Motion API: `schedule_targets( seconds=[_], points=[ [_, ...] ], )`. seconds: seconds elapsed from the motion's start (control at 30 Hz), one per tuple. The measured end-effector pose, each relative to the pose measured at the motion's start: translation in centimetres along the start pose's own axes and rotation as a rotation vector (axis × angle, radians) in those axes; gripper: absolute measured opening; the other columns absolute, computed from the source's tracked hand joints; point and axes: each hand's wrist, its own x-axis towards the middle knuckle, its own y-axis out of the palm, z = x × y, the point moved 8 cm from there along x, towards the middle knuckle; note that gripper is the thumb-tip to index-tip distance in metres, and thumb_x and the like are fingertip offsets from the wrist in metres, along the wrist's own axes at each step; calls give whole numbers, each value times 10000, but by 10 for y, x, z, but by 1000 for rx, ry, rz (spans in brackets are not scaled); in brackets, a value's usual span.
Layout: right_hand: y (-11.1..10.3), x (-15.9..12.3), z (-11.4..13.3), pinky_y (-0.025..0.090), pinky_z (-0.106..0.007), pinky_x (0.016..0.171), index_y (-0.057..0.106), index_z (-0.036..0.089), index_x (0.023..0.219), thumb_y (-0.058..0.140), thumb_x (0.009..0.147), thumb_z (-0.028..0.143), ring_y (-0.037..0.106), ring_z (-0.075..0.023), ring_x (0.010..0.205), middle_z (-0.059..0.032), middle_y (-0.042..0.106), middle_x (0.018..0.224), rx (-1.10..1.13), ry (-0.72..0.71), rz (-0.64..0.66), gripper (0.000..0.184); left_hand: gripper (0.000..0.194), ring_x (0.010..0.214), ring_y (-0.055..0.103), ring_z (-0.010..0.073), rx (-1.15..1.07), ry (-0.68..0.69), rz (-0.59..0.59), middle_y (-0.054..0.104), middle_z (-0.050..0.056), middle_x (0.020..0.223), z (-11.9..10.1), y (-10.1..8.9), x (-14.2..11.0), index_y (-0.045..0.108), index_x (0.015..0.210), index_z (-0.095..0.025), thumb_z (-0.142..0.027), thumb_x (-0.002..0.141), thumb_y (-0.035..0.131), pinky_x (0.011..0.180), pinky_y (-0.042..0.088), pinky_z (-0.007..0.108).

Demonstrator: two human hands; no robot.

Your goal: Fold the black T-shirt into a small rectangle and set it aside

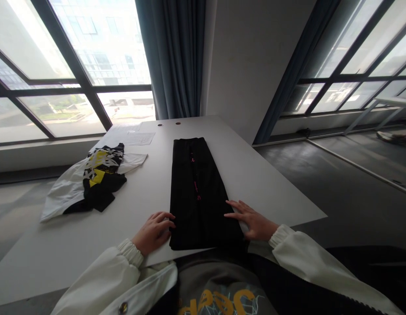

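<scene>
A black garment (198, 192), folded into a long narrow strip with small pink marks down its middle, lies lengthwise on the white table (261, 175) in front of me. My left hand (154, 232) rests at the strip's near left edge with fingers curled, their tips touching the cloth. My right hand (250, 219) lies flat on the near right edge, fingers stretched out and spread. Neither hand lifts the cloth.
A pile of clothes (91, 179) in white, black and yellow sits on the table's left side. Sheets of paper (132, 136) lie at the far left corner. Windows and a blue curtain (171, 57) stand behind the table. Grey floor lies to the right.
</scene>
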Motion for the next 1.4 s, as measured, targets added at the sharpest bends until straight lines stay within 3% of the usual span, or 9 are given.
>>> schedule_targets(
  seconds=[0.1, 0.2, 0.33, 0.57, 0.73, 0.97, 1.1, 1.27, 1.4],
  points=[
    [-1, -3, 8, 212, -642, 1286, 700, 300, 1409, 845, 733, 331, 294, -393, 1592, -105, 337, 1730, 36, -9, -12, 692, 420, 1299, 595, 287, -7, 23, 52, 646, 60, 1404, -6, -2, 1, 730, 1152, -303, -134, 775, 656, 1146, 460, 502],
    [-3, -3, 16, 322, -607, 1262, 796, 265, 1219, 812, 808, 302, 310, -362, 1591, -106, 499, 1637, 133, -28, -71, 413, 513, 1406, 523, 325, -23, 68, 113, 597, 59, 1488, -10, 0, 2, 728, 1219, -334, -188, 728, 755, 1192, 418, 527],
    [-2, 1, 25, 321, -623, 1266, 816, 255, 1053, 739, 917, 328, 508, -329, 1478, -112, 763, 1307, 260, -109, -145, 172, 473, 1555, 333, 405, 17, 114, 103, 521, 66, 1594, -15, 5, 3, 756, 1213, -344, -370, 750, 847, 1234, 342, 602],
    [-7, 0, 21, 382, -563, 1254, 774, 251, 1153, 578, 1041, 447, 750, -257, 1157, -82, 813, 1147, 412, -91, -307, 298, 359, 1186, 695, 235, -42, 254, 21, 756, 70, 1285, -38, 0, 2, 705, 1277, -281, -225, 968, 531, 1081, 516, 434],
    [-5, -1, 9, 556, -489, 1080, 779, 223, 1145, 573, 1025, 522, 742, -304, 1168, -104, 809, 1158, 441, 74, -339, 382, 266, 998, 751, 217, -111, -50, -118, 796, 61, 1058, -15, -3, 8, 704, 1174, -249, -319, 1044, 482, 933, 595, 366],
    [-14, 15, 10, 566, -316, 753, 723, 208, 949, 515, 1046, 550, 706, -209, 775, -29, 751, 828, 423, 155, -386, 411, 336, 1185, 697, 229, -158, -39, -156, 726, 99, 1293, -15, 9, 24, 611, 1250, -233, -154, 974, 435, 1029, 571, 421],
    [-14, 18, 11, 563, -321, 771, 722, 209, 965, 526, 1044, 525, 719, -214, 807, -37, 762, 863, 438, 149, -364, 381, 421, 1338, 600, 257, -165, 75, -97, 564, 118, 1521, -23, 9, 17, 627, 1132, -235, -46, 780, 493, 1113, 521, 471],
    [-10, 18, 14, 583, -364, 908, 753, 228, 1119, 633, 992, 456, 754, -239, 984, -75, 799, 1069, 407, 88, -318, 287, 742, 1272, 643, 271, -169, 6, -123, 664, 136, 1386, -19, 1, 14, 437, 1527, -228, -147, 819, 645, 1123, 515, 485],
    [-18, 19, 26, 586, -358, 931, 781, 246, 1121, 652, 986, 422, 753, -225, 1012, -68, 802, 1080, 427, -12, -214, 256, 406, 1058, 727, 223, -178, 6, -34, 781, 45, 1126, -17, 5, 17, 657, 1295, -255, -193, 893, 657, 1027, 564, 416]
  ],
)
